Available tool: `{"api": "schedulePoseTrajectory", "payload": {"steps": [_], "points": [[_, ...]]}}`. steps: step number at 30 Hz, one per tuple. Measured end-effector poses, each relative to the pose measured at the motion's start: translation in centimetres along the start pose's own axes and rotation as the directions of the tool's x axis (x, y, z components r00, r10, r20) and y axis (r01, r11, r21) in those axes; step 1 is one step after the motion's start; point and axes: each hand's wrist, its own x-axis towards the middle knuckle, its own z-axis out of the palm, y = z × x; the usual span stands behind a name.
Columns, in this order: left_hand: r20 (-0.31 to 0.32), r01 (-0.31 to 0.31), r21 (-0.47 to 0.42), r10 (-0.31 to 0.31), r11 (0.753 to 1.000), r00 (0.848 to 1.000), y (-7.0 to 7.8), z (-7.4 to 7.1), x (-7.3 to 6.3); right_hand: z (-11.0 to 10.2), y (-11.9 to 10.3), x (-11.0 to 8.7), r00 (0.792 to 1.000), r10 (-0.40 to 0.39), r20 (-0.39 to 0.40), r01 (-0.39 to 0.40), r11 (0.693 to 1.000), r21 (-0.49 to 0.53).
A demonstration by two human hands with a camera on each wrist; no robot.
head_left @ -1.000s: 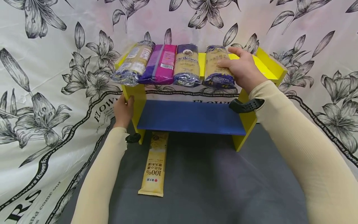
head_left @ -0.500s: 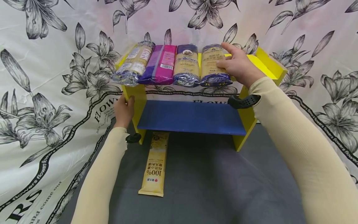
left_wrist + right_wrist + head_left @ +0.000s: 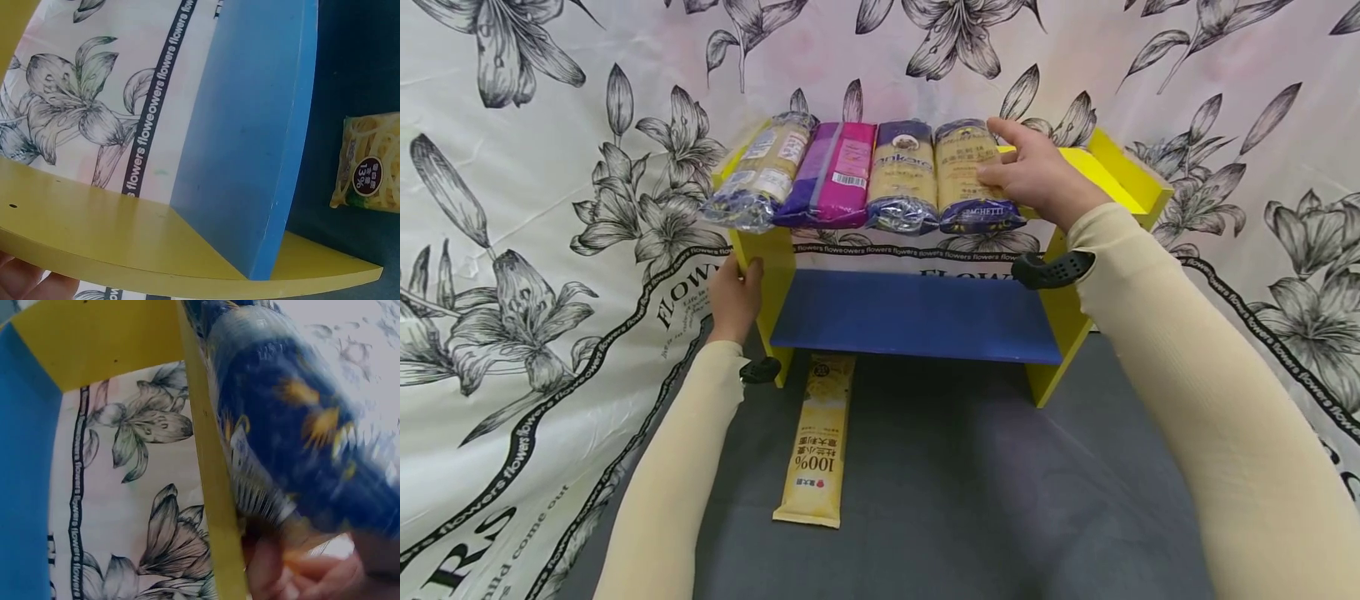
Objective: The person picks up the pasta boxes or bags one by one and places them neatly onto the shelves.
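On the top board of a yellow and blue shelf (image 3: 917, 312), my right hand (image 3: 1041, 175) holds the right side of a spaghetti pack (image 3: 972, 179). The thumb lies on its wrapper. In the right wrist view the pack's blue end (image 3: 281, 419) overhangs the yellow board, and the fingers (image 3: 312, 575) are partly hidden below it. My left hand (image 3: 734, 300) grips the shelf's left yellow side panel (image 3: 775, 283); only some fingertips (image 3: 37, 281) show in the left wrist view. Left of the spaghetti lie a blue-topped pasta pack (image 3: 902, 177), a pink and purple pack (image 3: 835, 175) and a clear-wrapped pack (image 3: 765, 171).
A long yellow pasta packet (image 3: 815, 442) lies on the dark grey surface (image 3: 940, 500), its far end under the blue shelf board. Behind the shelf hangs a flower-printed cloth (image 3: 647, 150). A raised yellow end piece (image 3: 1127, 171) bounds the top board at right.
My right hand has moved the spaghetti pack left, closing the gap to the blue-topped pack beside it. The left hand stays on the side panel.
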Motion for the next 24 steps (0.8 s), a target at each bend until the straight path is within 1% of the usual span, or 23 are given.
{"api": "schedulePoseTrajectory", "payload": {"steps": [2,3,5,6,7,9,11,13,14,16,18,20,24], "points": [[0.006,0.003,-0.003,-0.003,1.000,1.000,-0.1,0.1,0.0,-0.2,-0.3,-0.3,1.000,-0.010,-0.012,0.008,0.990,-0.142],[0.004,0.006,-0.004,-0.006,1.000,1.000,-0.1,0.2,0.0,-0.2,-0.5,-0.5,1.000,-0.022,-0.016,0.018,0.976,-0.217],[0.001,0.010,-0.004,-0.010,1.000,1.000,-0.1,0.2,0.0,-0.5,-0.8,-1.0,0.998,-0.055,-0.012,0.047,0.935,-0.351],[-0.001,0.010,-0.006,-0.010,1.000,1.000,-0.2,0.2,0.1,-0.6,-1.0,-1.3,0.997,-0.073,-0.001,0.066,0.913,-0.402],[-0.004,0.008,-0.008,-0.008,1.000,1.000,-0.2,0.3,0.1,-0.7,-1.1,-1.6,0.996,-0.082,0.017,0.081,0.899,-0.431],[-0.011,0.001,-0.005,-0.001,1.000,1.000,-0.2,0.4,0.2,-0.8,-1.2,-2.1,0.994,-0.092,0.053,0.107,0.879,-0.465],[-0.015,-0.003,-0.005,0.002,1.000,1.000,-0.1,0.3,0.2,-0.9,-1.3,-2.7,0.991,-0.101,0.093,0.134,0.863,-0.487],[-0.018,-0.005,-0.006,0.005,1.000,1.000,-0.1,0.3,0.3,-0.8,-1.0,-3.1,0.987,-0.093,0.130,0.146,0.854,-0.499],[-0.017,-0.003,-0.005,0.003,1.000,1.000,-0.1,0.3,0.3,-0.7,-0.7,-3.3,0.986,-0.087,0.141,0.146,0.856,-0.495],[-0.019,-0.003,-0.003,0.003,1.000,1.000,-0.1,0.2,0.3,-0.4,0.1,-3.6,0.985,-0.089,0.148,0.150,0.871,-0.468],[-0.016,-0.003,-0.002,0.003,1.000,1.000,-0.1,0.2,0.2,-0.1,0.8,-3.7,0.986,-0.094,0.141,0.146,0.892,-0.428],[-0.011,0.000,-0.001,0.000,1.000,1.000,-0.1,0.1,0.2,0.3,1.4,-3.8,0.986,-0.119,0.119,0.157,0.906,-0.394],[-0.005,0.011,-0.008,-0.011,1.000,1.000,-0.1,0.1,0.2,1.0,1.8,-3.7,0.981,-0.172,0.084,0.191,0.908,-0.373]]}}
